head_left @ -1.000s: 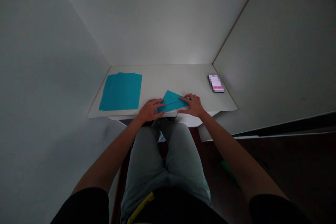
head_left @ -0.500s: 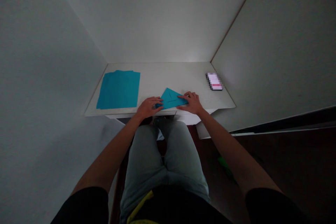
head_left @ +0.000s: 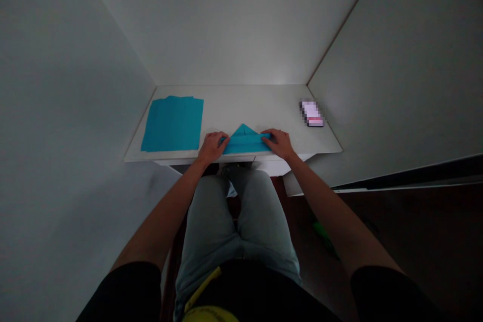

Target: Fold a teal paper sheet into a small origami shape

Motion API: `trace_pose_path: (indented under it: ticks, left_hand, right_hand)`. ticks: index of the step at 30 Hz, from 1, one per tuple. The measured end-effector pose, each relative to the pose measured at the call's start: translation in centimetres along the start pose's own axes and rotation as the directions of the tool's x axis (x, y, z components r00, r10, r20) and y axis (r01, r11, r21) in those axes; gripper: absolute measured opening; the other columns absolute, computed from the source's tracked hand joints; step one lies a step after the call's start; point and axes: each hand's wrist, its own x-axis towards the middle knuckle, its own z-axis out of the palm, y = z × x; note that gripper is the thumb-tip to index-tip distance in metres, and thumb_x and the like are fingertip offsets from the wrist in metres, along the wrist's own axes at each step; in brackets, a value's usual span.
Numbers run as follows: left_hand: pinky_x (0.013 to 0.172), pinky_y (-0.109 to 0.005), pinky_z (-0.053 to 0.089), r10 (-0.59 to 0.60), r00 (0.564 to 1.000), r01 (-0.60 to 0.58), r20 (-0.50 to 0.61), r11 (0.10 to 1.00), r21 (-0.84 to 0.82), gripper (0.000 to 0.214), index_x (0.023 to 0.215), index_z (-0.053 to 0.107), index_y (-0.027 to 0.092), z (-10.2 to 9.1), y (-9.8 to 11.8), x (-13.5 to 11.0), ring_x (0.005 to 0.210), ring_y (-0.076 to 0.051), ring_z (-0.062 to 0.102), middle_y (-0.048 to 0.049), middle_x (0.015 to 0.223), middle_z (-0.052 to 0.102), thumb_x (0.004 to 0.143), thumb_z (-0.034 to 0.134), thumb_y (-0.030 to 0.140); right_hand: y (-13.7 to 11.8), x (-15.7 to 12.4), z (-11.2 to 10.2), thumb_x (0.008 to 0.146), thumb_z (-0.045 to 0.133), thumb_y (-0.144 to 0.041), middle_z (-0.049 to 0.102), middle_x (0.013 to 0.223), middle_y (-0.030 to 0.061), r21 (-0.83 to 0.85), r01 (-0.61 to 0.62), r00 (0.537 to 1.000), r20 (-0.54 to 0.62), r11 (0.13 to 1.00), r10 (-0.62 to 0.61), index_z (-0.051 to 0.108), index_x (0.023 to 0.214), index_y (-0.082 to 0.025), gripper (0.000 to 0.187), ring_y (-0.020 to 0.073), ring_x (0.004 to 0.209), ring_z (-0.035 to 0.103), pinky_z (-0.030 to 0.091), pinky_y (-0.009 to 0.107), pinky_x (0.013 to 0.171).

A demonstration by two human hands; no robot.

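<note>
A folded sheet of blue paper (head_left: 246,144) lies near the front edge of the white table. Its far part comes to a point, and a straight band runs across its near part. At the left end, my left hand (head_left: 213,146) pinches the paper between thumb and fingers. My right hand (head_left: 278,143) grips the opposite end, its thumb on the near side and its fingers on the far side.
To the left, a loose stack of blue paper sheets (head_left: 172,125) rests on the white table (head_left: 226,103). A phone (head_left: 312,113) with a lit, blurred screen lies at the right. Walls border the table on the left, back and right.
The near edge of the paper has been turned up into a band across the front, covering the lower part of the triangle. Both hands have shifted to grip its two ends.
</note>
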Motion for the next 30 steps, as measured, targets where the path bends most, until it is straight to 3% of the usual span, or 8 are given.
trace_pose_path:
  ticks: [5,9,14,17,20,23,27,30]
  left_hand:
    - [0.109,-0.046,0.048,-0.007,1.000,0.007,0.022,1.000,0.030,0.025,0.118,0.071,0.021,-0.1,0.2,0.0,0.115,-0.028,0.070,-0.0102,0.119,0.078,0.106,0.055,0.037]
    - [0.112,-0.048,0.045,0.047,0.999,-0.050,0.024,0.992,0.116,0.043,0.146,0.063,0.023,0.0,0.9,-0.2,0.129,-0.030,0.062,-0.0115,0.142,0.070,0.105,0.056,0.032]
    - [0.114,-0.051,0.041,0.131,0.989,-0.146,0.073,0.957,0.249,0.044,0.146,0.067,0.030,0.2,2.2,-0.7,0.140,-0.031,0.054,-0.0088,0.151,0.065,0.107,0.048,0.023]
    - [0.117,-0.052,0.039,0.205,0.964,-0.244,0.167,0.934,0.261,0.045,0.151,0.064,0.029,0.3,2.5,-1.7,0.142,-0.032,0.054,-0.0088,0.155,0.064,0.109,0.050,0.035]
    - [0.117,-0.052,0.040,0.224,0.959,-0.267,0.176,0.921,0.284,0.057,0.156,0.059,0.027,0.2,2.2,-3.1,0.144,-0.034,0.053,-0.0126,0.160,0.058,0.105,0.058,0.051]
    - [0.114,-0.054,0.042,0.164,0.976,-0.204,0.146,0.924,0.322,0.055,0.153,0.063,0.032,-0.1,1.7,-4.7,0.141,-0.036,0.055,-0.0133,0.155,0.061,0.102,0.064,0.050]
    - [0.109,-0.054,0.046,0.099,0.988,-0.126,0.118,0.961,0.247,0.044,0.144,0.071,0.035,-0.7,1.4,-6.2,0.129,-0.033,0.062,-0.0108,0.137,0.073,0.101,0.063,0.031]
    - [0.103,-0.050,0.052,0.067,0.993,-0.074,0.093,0.995,0.073,0.032,0.130,0.077,0.032,-1.6,1.8,-6.1,0.113,-0.030,0.069,-0.0082,0.117,0.079,0.104,0.059,0.038]
  right_hand:
    - [-0.5,0.2,0.2,0.100,0.061,-0.043,0.076,0.103,0.0052,-0.009,-0.050,0.998,-0.028,0.999,0.049,0.069,0.139,-0.027,0.043,0.0255,0.094,0.070,0.047,0.048,0.104]
    - [-0.9,-0.1,0.1,0.102,0.055,-0.037,0.068,0.129,0.0122,-0.104,-0.017,0.999,-0.048,0.994,0.012,0.067,0.147,-0.029,0.047,0.0311,0.111,0.066,0.047,0.051,0.104]
    - [-0.9,-0.5,-0.3,0.107,0.046,-0.031,0.064,0.144,0.0090,-0.188,0.123,0.991,0.071,0.975,-0.111,0.077,0.132,-0.035,0.040,0.0329,0.122,0.060,0.043,0.055,0.106]
    - [-1.0,-0.7,-0.5,0.109,0.047,-0.041,0.065,0.147,0.0085,-0.193,0.201,0.974,0.147,0.960,-0.174,0.073,0.141,-0.035,0.042,0.0344,0.131,0.056,0.040,0.057,0.112]
    - [-1.1,-1.0,-0.7,0.100,0.062,-0.061,0.062,0.154,0.0103,-0.182,0.288,0.945,0.211,0.940,-0.249,0.067,0.149,-0.032,0.057,0.0378,0.139,0.052,0.034,0.059,0.119]
    - [-1.0,-1.6,-0.8,0.091,0.074,-0.065,0.062,0.155,0.0117,-0.149,0.387,0.900,0.277,0.910,-0.337,0.062,0.153,-0.031,0.071,0.0381,0.142,0.052,0.027,0.060,0.124]
    - [-1.3,-2.9,-0.9,0.099,0.068,-0.048,0.070,0.144,0.0090,-0.072,0.418,0.880,0.279,0.906,-0.384,0.071,0.140,-0.033,0.043,0.0322,0.136,0.059,0.031,0.055,0.120]
    - [-2.1,-3.6,-1.3,0.106,0.057,-0.050,0.077,0.129,0.0068,0.019,0.334,0.915,0.233,0.942,-0.330,0.078,0.120,-0.032,0.031,0.0283,0.122,0.068,0.039,0.051,0.112]
